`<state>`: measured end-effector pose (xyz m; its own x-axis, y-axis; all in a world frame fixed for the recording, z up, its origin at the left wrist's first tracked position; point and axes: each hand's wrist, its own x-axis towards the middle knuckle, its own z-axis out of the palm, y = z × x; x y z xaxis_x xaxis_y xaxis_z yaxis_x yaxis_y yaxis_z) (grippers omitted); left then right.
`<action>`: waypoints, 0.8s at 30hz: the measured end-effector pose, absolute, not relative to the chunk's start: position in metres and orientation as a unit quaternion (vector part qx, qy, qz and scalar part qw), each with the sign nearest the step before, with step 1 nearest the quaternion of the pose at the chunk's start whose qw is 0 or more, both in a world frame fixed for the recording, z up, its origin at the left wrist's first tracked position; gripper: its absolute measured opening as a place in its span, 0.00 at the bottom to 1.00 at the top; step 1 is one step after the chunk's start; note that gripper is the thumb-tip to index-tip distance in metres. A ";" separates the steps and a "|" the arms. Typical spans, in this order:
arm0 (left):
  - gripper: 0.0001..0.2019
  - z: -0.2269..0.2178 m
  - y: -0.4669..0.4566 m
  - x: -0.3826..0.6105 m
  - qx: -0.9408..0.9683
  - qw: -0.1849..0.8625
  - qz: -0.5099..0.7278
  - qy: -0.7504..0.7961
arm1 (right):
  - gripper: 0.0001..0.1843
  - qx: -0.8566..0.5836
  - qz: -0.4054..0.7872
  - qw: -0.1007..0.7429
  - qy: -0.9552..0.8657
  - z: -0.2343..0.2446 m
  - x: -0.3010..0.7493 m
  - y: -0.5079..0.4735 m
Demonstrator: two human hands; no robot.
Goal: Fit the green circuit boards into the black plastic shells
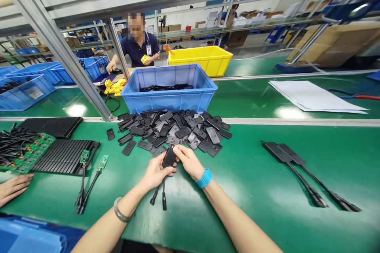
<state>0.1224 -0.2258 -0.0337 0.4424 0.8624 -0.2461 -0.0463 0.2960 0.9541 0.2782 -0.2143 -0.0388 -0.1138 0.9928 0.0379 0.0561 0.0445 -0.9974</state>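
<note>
Just in front of the heap, my left hand (156, 170) is closed around a black plastic case (169, 157) with two short cables (164, 197) hanging from its lower end. My right hand (189, 159) pinches the case's upper right edge with thumb and fingers. Whatever lies inside the case is hidden. Beyond both hands spreads a heap of loose black case halves (178, 129). On the right lie two closed black cases (283, 153) with their cables attached. To the left are two green circuit boards (103, 162) with black cables.
A blue bin (169, 99) of black parts stands behind the heap, with a yellow bin (202, 57) farther back. Ribbed black trays (63, 154) with several boards sit at left, near another person's hand (14, 188). A metal post (71, 51) slants at left; paper (314, 95) lies at right.
</note>
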 end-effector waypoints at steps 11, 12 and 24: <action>0.40 -0.040 -0.233 0.127 0.482 0.664 0.405 0.402 | 0.27 -0.590 0.240 0.413 -0.651 -0.024 0.253 -0.233; 0.43 -0.040 -0.234 0.127 0.488 0.670 0.400 0.391 | 0.30 -0.606 0.180 0.363 -0.685 -0.018 0.251 -0.237; 0.26 0.022 -0.246 0.059 0.810 0.471 0.065 0.344 | 0.17 -0.844 -0.032 0.048 -0.534 0.005 0.458 -0.253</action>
